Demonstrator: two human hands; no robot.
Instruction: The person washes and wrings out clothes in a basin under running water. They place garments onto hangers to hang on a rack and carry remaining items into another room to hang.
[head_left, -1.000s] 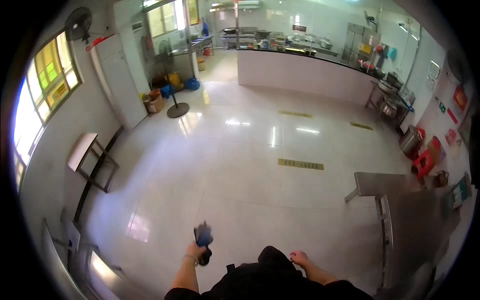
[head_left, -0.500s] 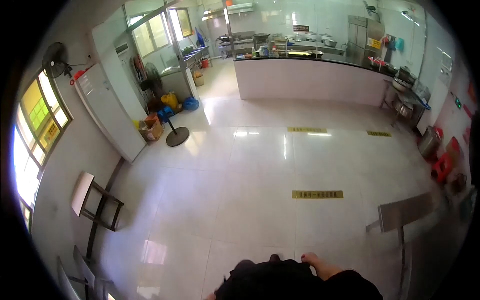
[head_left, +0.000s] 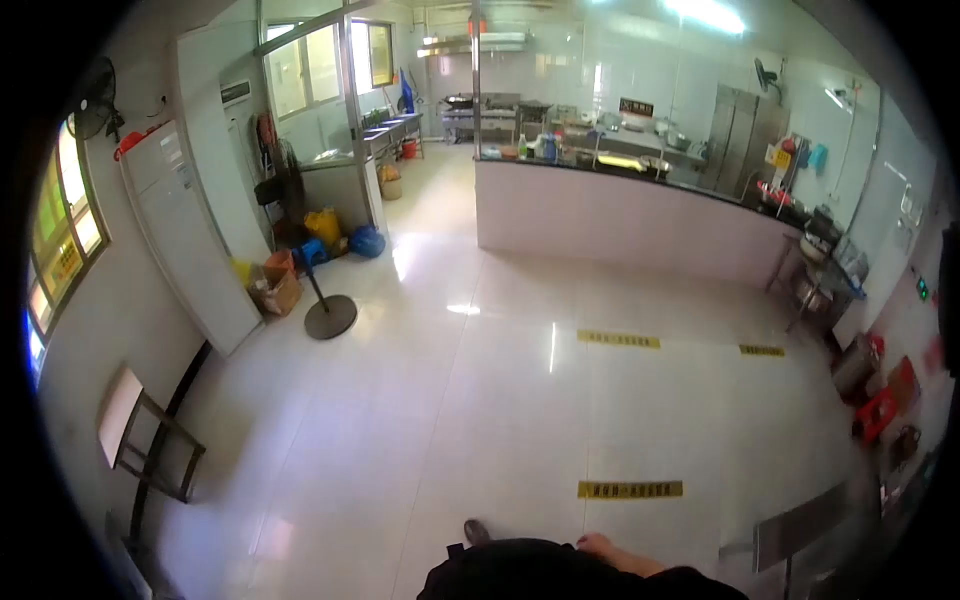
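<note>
My right hand [head_left: 600, 547] shows at the bottom edge, reaching out from the dark clothing [head_left: 540, 570] in front of my body. It is small and partly covered, so its fingers cannot be made out. Nothing is visibly held in it, and the tiled floor [head_left: 520, 430] lies beneath. One dark shoe [head_left: 477, 531] pokes out beyond the clothing. My left hand is out of view.
Ahead, a long counter [head_left: 620, 215] carries bottles and trays. A round-based stand [head_left: 330, 317] and cardboard box [head_left: 275, 290] are left. A folding table [head_left: 152, 435] leans by the left wall; another table [head_left: 800, 525] stands right. Red stools [head_left: 875, 415] line the right wall.
The view has tilted upward and moved forward; the counter, stand and yellow floor strips sit lower and look larger. A ceiling light has come into view. My right hand is lower in the picture.
</note>
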